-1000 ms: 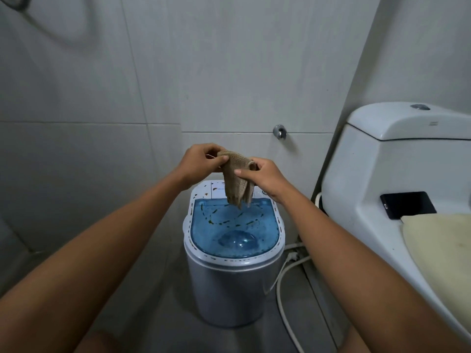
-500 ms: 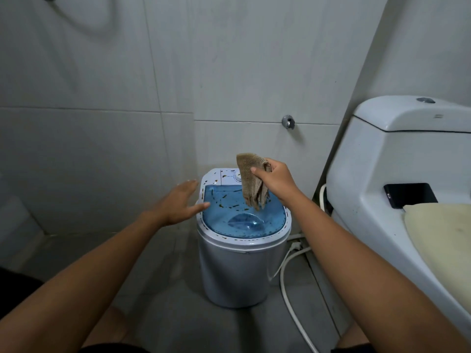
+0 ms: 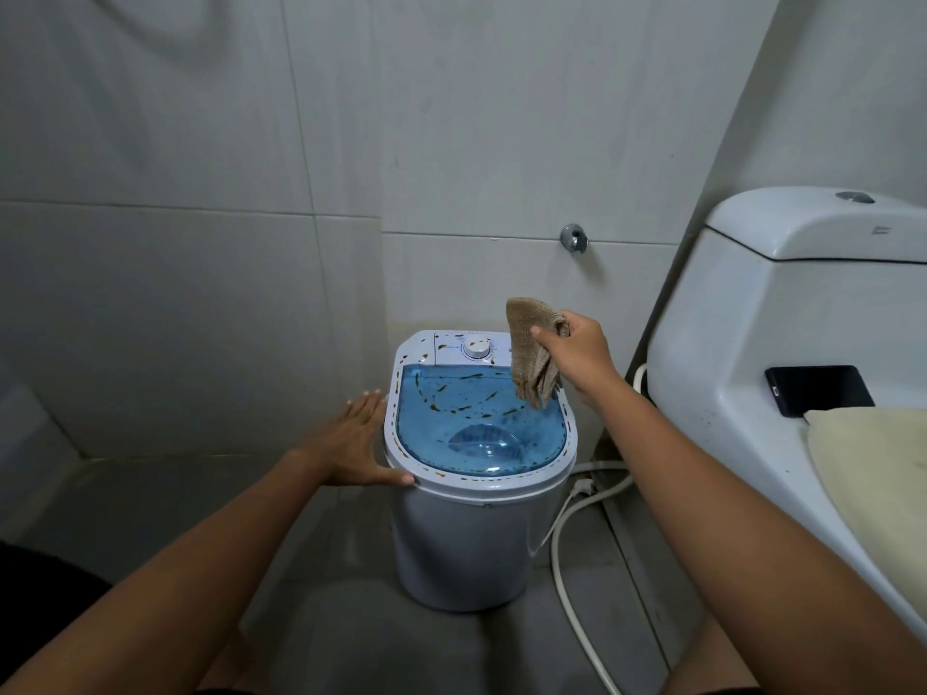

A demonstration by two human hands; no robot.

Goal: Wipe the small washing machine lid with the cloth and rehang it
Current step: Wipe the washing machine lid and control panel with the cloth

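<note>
toilet (image 3: 752, 368), phone (image 3: 817, 389), hose (image 3: 567, 584), wall valve (image 3: 573, 237)

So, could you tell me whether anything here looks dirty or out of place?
Yes: brown smears and specks dot the washing machine's blue lid and its white rim. A dark phone also lies on the toilet.

Both bare forearms reach forward from the near edge toward the middle of the scene. The left hand (image 3: 353, 443) lies flat and low, palm turned inward, its fingers straight and together pointing away, thumb spread out to the right; fingertips and thumb touch the washing machine (image 3: 466, 534) at its left rim. The right hand (image 3: 577, 351) is raised higher and farther, wrist bent, knuckles up, fingers and thumb curled to pinch the cloth (image 3: 532, 353), which hangs below it.
</note>
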